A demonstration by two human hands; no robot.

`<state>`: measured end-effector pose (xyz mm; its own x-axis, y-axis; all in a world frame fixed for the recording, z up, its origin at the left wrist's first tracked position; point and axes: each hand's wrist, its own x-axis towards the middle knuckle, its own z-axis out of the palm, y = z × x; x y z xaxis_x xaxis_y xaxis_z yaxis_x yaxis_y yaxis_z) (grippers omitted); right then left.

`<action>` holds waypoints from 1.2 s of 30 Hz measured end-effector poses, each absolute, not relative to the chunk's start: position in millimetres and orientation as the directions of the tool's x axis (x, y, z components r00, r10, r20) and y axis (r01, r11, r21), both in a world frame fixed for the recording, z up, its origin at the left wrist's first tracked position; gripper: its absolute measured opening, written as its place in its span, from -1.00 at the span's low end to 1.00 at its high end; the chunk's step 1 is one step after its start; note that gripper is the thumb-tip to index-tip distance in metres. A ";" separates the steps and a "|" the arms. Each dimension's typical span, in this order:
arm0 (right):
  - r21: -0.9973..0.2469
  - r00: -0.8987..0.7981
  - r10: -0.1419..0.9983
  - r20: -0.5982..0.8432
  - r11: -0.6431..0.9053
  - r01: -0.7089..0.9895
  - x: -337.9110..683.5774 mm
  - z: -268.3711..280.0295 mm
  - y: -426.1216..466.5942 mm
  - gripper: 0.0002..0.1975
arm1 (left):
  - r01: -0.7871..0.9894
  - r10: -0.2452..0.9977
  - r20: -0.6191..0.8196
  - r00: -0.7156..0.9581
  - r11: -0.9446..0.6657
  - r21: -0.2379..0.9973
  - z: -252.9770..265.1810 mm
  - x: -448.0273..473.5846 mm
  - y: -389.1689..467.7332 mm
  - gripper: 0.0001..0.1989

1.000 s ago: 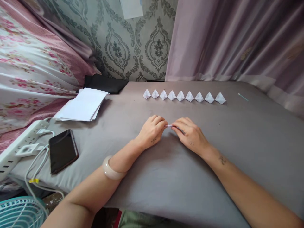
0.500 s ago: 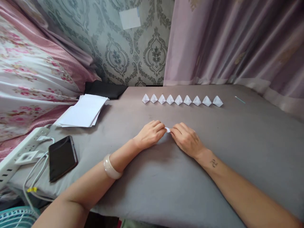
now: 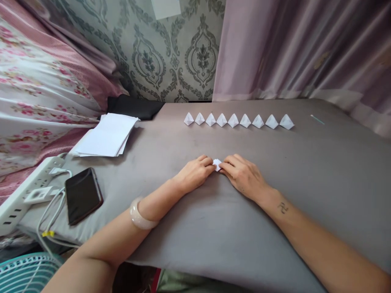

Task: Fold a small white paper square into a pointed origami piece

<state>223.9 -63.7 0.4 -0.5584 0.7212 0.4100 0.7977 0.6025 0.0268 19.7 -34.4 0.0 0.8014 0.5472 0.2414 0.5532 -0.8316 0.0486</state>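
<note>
My left hand (image 3: 194,172) and my right hand (image 3: 243,175) rest on the grey cloth-covered table (image 3: 305,171), fingertips meeting over a small folded white paper piece (image 3: 217,164). Both hands pinch it; most of it is hidden by the fingers. A pale bangle (image 3: 138,215) sits on my left wrist. Farther back, a row of several folded white paper pyramids (image 3: 238,121) runs left to right.
A stack of white paper sheets (image 3: 105,136) lies at the left. A black phone (image 3: 83,194), a white power strip (image 3: 27,189) with cables and a teal fan (image 3: 24,272) sit near the left edge. A thin stick (image 3: 317,119) lies far right. Curtains hang behind.
The hands stay together on the small paper piece; more of the white paper shows between the fingertips now. The view shifted slightly.
</note>
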 end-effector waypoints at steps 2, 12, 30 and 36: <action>0.019 -0.556 0.723 0.410 0.602 0.798 222.2 1.5 -64.0 -0.81 | 0.580 0.588 0.220 0.779 -0.808 0.106 1.4 19.2 -35.8 -0.69; 0.065 -0.546 0.758 0.357 0.563 0.824 213.3 4.3 -68.5 -0.75 | 0.605 0.656 0.274 0.703 -0.754 0.256 -1.8 19.7 -34.9 -0.68; -0.551 -0.208 0.976 0.067 0.210 0.808 214.0 15.6 -48.1 -0.79 | 0.657 0.920 0.033 0.391 -0.304 0.690 11.9 29.1 -27.5 -0.82; -0.668 -0.128 0.961 -0.245 -0.072 0.741 214.5 27.1 -29.3 -0.76 | 0.628 0.937 -0.133 0.324 -0.107 0.771 17.9 31.4 -27.0 -0.78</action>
